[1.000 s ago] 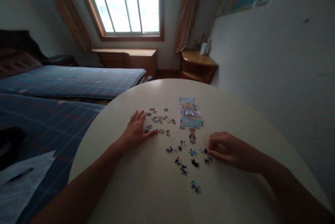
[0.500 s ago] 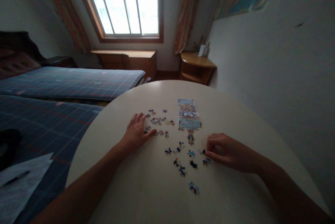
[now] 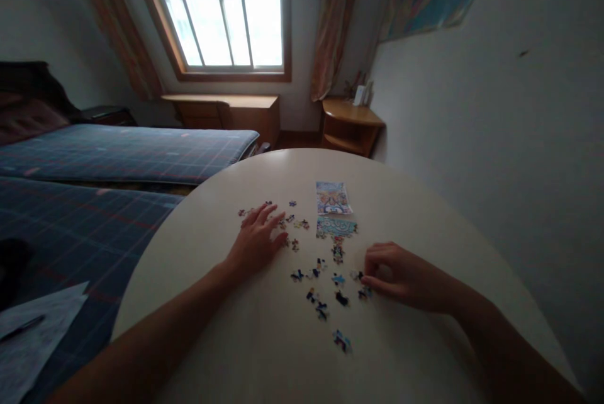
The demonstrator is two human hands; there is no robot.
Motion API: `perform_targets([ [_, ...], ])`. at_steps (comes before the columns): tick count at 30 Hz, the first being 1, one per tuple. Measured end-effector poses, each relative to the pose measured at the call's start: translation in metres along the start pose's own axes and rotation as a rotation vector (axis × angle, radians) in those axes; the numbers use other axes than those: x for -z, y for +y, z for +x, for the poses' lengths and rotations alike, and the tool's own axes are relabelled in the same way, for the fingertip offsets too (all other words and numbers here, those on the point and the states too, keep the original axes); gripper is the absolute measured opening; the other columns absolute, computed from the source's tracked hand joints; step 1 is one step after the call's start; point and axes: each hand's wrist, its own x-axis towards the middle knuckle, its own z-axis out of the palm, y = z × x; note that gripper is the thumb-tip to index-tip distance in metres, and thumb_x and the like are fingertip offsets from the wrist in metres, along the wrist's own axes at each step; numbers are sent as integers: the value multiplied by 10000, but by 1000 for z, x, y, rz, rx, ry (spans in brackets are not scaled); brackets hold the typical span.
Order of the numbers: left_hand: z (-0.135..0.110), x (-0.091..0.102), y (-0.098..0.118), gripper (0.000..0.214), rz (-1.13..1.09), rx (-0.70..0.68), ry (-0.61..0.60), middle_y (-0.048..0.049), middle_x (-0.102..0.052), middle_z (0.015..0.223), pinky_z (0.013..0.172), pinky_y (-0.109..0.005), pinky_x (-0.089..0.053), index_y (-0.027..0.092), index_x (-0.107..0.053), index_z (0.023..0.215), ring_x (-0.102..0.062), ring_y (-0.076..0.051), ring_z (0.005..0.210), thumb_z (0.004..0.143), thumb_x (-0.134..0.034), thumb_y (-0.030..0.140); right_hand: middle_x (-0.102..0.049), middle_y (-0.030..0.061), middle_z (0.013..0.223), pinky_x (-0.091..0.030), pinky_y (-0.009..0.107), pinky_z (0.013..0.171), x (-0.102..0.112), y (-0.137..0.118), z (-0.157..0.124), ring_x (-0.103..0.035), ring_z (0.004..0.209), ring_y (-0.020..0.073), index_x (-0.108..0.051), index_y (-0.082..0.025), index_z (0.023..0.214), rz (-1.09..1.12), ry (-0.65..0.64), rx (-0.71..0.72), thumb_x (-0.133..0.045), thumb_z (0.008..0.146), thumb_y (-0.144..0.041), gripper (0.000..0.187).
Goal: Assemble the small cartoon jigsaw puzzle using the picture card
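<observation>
My left hand (image 3: 257, 239) lies palm down with spread fingers over a loose group of small jigsaw puzzle pieces (image 3: 301, 224), hiding some of them. A single piece (image 3: 242, 212) shows just left of its fingers. Across the table, my right hand (image 3: 401, 275) rests on its side with curled fingers; thumb and forefinger come together at the edge of a puzzle piece (image 3: 356, 275). Several dark blue pieces (image 3: 321, 311) are scattered between the hands. Beyond them, a partly joined strip (image 3: 338, 250) touches or nearly touches the lettered blue puzzle section (image 3: 336, 226).
A printed picture card (image 3: 333, 197) lies behind the lettered section on the round pale table (image 3: 264, 341). Left of the table is a bed with a plaid cover (image 3: 136, 215), bearing papers (image 3: 47, 328) and a pen (image 3: 21, 327). A wall (image 3: 472, 140) runs along the right.
My left hand has slid to the right over the piece group with its fingers spread wider, uncovering a piece on its left. My right hand stays by the same piece. The view has shifted slightly.
</observation>
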Motion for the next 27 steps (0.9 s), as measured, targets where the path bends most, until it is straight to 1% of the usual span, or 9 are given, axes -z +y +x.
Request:
perform_targets([
  [4,-1,2,-1,421,58,-51,-44,-106,-436,1512,1148,-562,-311,260,-574,1359,-325,-325,1429,961,-518,386,-623,30,734,-425,333,762,0,0,0,-574,726,173,-608,-185,722,2,6,0,-607,900,-334,232],
  [7,3,10,-2,391,85,-92,-84,-105,-490,1471,1140,-551,-321,258,-605,1320,-356,-318,1414,965,-512,392,-618,27,730,-424,326,754,-1,0,-1,-571,723,169,-603,-184,715,7,11,-1,-611,896,-329,232],
  [10,11,18,1,294,96,-99,-116,-103,-581,1380,1113,-532,-360,233,-692,1156,-421,-320,1370,945,-545,374,-617,25,732,-426,326,760,-1,0,-1,-568,718,162,-605,-182,714,5,13,-2,-612,896,-329,234],
  [12,13,20,6,249,101,-58,-102,-110,-599,1359,1105,-528,-368,212,-713,1061,-448,-324,1349,938,-553,359,-611,24,726,-428,329,765,-1,1,-1,-565,711,159,-603,-179,713,0,11,4,-607,899,-330,240],
  [13,12,19,9,258,95,-31,-90,-112,-596,1364,1106,-524,-368,208,-704,1080,-457,-321,1343,940,-549,360,-609,24,724,-429,328,762,-1,0,-1,-564,710,159,-601,-178,712,-2,11,3,-604,901,-329,242],
  [15,9,15,13,353,65,-4,-84,-113,-564,1409,1120,-511,-359,210,-632,1244,-454,-306,1353,956,-527,385,-607,26,720,-431,329,759,-1,0,-1,-566,713,162,-597,-177,710,-3,11,2,-598,905,-333,250],
  [18,2,6,15,503,21,-60,-146,-118,-459,1511,1143,-508,-329,228,-480,1432,-365,-309,1425,984,-471,459,-612,31,722,-435,339,767,0,-3,-1,-569,726,169,-592,-178,710,-4,6,0,-587,911,-347,263],
  [22,-1,2,12,469,-25,-82,-170,-104,-430,1531,1158,-521,-295,265,-515,1399,-320,-318,1449,996,-438,490,-602,31,704,-440,343,752,1,-6,0,-558,710,170,-577,-181,698,-9,-7,11,-577,911,-344,268],
  [27,1,6,16,474,-37,-119,-162,-98,-449,1517,1162,-504,-299,265,-503,1408,-363,-305,1423,984,-469,476,-605,34,722,-431,345,758,0,-4,1,-559,714,169,-568,-180,704,-29,-23,13,-561,925,-329,267],
])
